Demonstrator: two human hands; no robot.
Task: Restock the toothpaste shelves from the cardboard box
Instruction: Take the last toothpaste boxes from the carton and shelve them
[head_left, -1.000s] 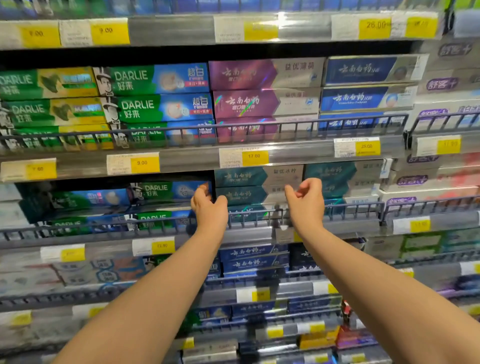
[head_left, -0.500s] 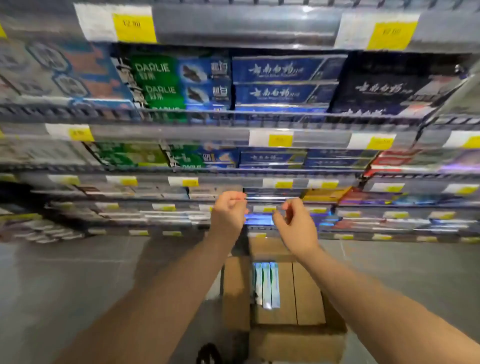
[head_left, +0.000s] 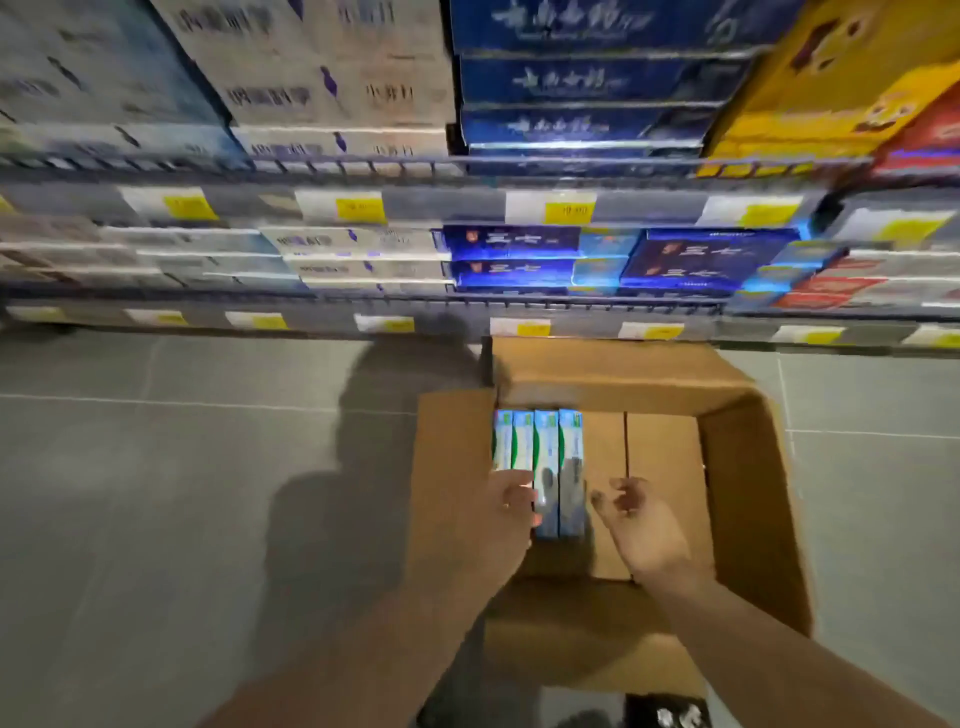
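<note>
An open cardboard box stands on the floor in front of the bottom shelf. Several light blue and green toothpaste cartons lie side by side along its left inner wall; the rest of its bottom is bare. My left hand lies over the near ends of the leftmost cartons, fingers curled against them, and the frame does not show whether it grips them. My right hand hovers inside the box just right of the cartons, fingers apart and holding nothing.
The low shelves behind the box hold white cartons, blue cartons and yellow ones, behind wire rails with yellow price tags. Grey tiled floor spreads to the left. A dark object sits near the box's front.
My view has swung from the middle shelves down to the floor. Both hands left the shelf rail and dropped into the cardboard box, the left one reaching the cartons.
</note>
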